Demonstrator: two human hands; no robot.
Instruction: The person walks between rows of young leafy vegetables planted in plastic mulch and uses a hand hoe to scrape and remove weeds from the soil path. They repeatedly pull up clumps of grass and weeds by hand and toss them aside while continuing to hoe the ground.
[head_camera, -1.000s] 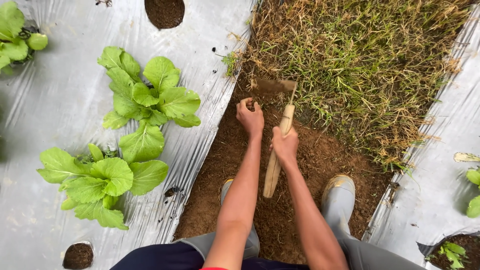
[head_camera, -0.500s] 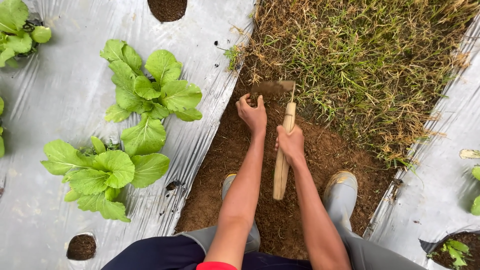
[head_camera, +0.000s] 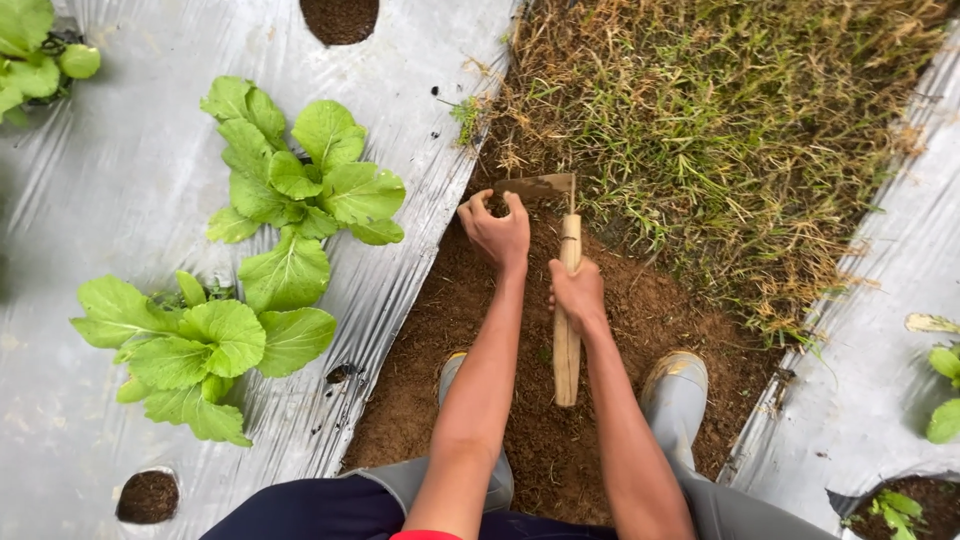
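Observation:
My right hand (head_camera: 577, 295) is closed around the wooden handle (head_camera: 567, 350) of a small hand hoe, whose flat metal blade (head_camera: 535, 186) rests on the soil at the edge of the grass. My left hand (head_camera: 495, 230) sits just left of the handle, below the blade, with its fingers curled around a clump of soil and roots on the ground. Both forearms reach down to the bare brown soil strip (head_camera: 450, 330) between the plastic sheets.
Dry and green grass (head_camera: 720, 120) covers the furrow ahead. Silver plastic mulch (head_camera: 120, 200) lies left, with leafy green plants (head_camera: 290, 190) (head_camera: 190, 350) and round planting holes (head_camera: 340, 18). More mulch (head_camera: 890, 330) lies right. My grey boots (head_camera: 675, 395) stand on the soil.
The hoe blade has shifted slightly down and left, and its handle now stands more upright. My left hand has moved a little left, still gripping at the soil.

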